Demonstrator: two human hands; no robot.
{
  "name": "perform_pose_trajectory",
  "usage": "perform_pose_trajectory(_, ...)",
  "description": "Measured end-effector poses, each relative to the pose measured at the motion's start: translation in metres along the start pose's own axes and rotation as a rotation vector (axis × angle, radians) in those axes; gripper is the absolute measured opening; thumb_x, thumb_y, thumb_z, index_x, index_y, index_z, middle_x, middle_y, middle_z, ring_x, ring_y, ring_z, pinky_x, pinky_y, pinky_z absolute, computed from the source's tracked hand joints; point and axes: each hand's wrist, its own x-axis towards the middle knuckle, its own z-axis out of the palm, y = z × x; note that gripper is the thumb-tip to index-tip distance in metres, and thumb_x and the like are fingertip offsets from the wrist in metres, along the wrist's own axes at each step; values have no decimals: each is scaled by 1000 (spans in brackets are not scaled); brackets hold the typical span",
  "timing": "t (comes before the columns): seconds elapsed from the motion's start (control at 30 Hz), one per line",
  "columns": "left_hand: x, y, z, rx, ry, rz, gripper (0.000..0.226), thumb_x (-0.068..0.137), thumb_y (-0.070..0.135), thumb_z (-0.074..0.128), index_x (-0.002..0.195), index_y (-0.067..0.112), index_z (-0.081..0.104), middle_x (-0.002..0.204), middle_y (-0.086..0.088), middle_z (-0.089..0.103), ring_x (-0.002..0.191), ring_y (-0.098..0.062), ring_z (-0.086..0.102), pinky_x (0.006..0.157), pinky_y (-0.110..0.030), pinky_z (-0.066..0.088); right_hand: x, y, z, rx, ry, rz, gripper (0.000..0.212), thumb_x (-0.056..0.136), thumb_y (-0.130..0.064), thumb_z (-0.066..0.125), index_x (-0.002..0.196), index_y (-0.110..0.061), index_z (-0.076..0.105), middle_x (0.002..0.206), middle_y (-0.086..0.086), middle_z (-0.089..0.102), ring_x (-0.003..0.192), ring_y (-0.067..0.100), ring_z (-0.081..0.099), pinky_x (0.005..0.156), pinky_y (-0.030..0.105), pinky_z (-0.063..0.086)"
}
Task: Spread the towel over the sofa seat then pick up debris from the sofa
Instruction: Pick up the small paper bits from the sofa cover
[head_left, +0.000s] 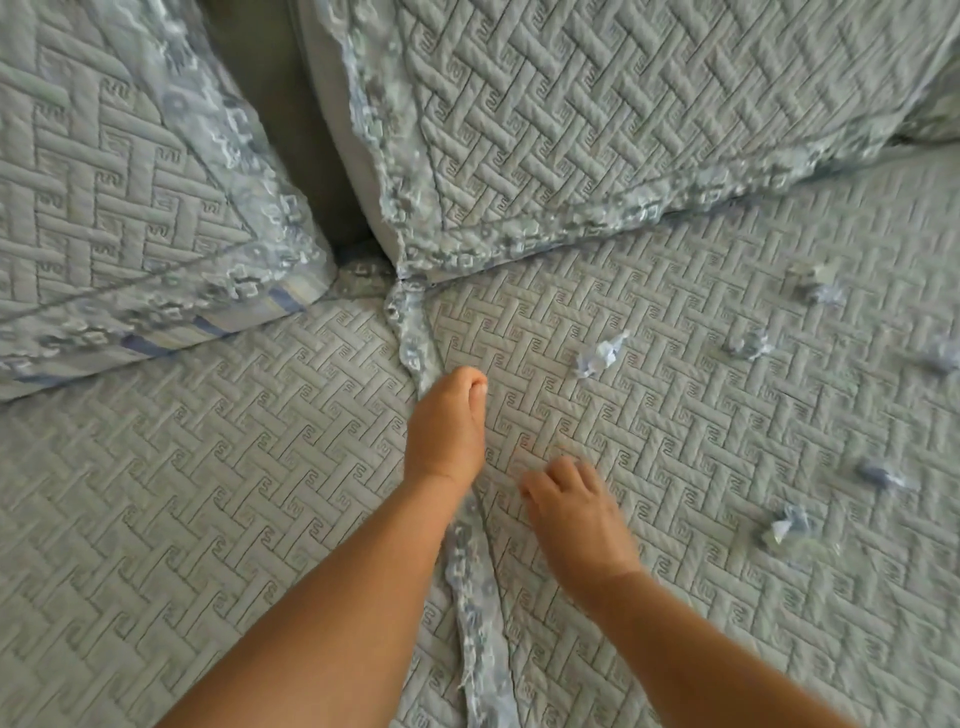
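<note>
Two hands over quilted towel (675, 405) on sofa seat, head view. Left hand (447, 431) fingers together, pinched on towel's frilled edge (415, 338) at seam w/ 2nd cover (182, 493). Right hand (576, 514) flat on towel, fingers loosely spread, holding nothing. Debris: approx. six crumpled paper bits on towel, right side, nearest one (600, 356) just beyond left hand; others (787, 525) blurred. Back cushions (597, 119) behind, also covered.
</note>
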Motion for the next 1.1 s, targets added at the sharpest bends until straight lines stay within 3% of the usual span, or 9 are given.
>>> perform_pose_trajectory(0.07,13,-4,10,23,5,23,24,98,23,39,108,14,59,105,-1,65,84,-10,52,69,-21,39,-5,7,6,-103,-40,-40,33,78,-14,68,106,-25,54,106,-6,52,100,18,47,90,32,48)
perform_pose_trajectory(0.2,32,-20,35,177,-40,98,23,97,20,39,108,14,58,112,-4,62,89,-16,55,70,-26,39,3,18,8,-170,-30,-149,49,55,-5,77,97,-21,60,91,-4,59,79,16,57,67,27,54)
perform_pose_trajectory(0.33,35,-38,51,272,4,112,20,92,8,47,109,13,56,122,-7,55,104,-27,51,77,-27,39,20,18,9,-249,-30,-243,26,64,-10,70,84,-22,59,74,-7,59,61,13,56,46,24,49)
perform_pose_trajectory(0.43,34,-43,54,283,-17,77,15,89,3,49,103,10,52,120,-13,51,91,-23,49,69,-26,38,29,14,11,-234,-64,-197,16,76,-21,71,82,-22,56,70,-9,56,56,11,53,39,23,43)
perform_pose_trajectory(0.57,40,-32,47,156,-59,-22,10,95,12,40,96,12,50,110,-10,50,76,-17,45,62,-30,37,37,6,11,-128,-63,-98,11,95,-30,48,93,-19,48,79,-5,50,70,16,55,49,30,45)
perform_pose_trajectory(0.67,45,-2,45,54,-80,83,19,97,18,38,97,11,56,108,-10,52,77,-15,45,67,-29,38,44,3,4,-43,1,-32,24,99,-36,34,98,-17,50,86,-1,54,79,20,58,55,34,46)
perform_pose_trajectory(0.77,56,39,49,-27,-111,231,24,96,26,43,105,11,59,107,-10,54,78,-13,45,66,-25,37,47,7,-5,-18,78,0,29,99,-38,30,104,-18,51,94,0,59,85,21,60,59,33,44)
perform_pose_trajectory(0.93,63,76,78,111,-396,227,35,88,46,53,113,22,50,104,-1,49,81,-19,55,66,-34,48,41,25,-19,16,98,70,28,98,-34,35,115,-17,50,101,1,59,88,23,60,60,34,48)
perform_pose_trajectory(1.1,62,88,83,133,-274,196,18,96,31,39,86,20,49,90,-5,56,68,-17,51,48,-24,29,29,45,-31,56,167,283,28,98,-36,31,92,-18,52,77,-6,47,70,20,56,53,30,36)
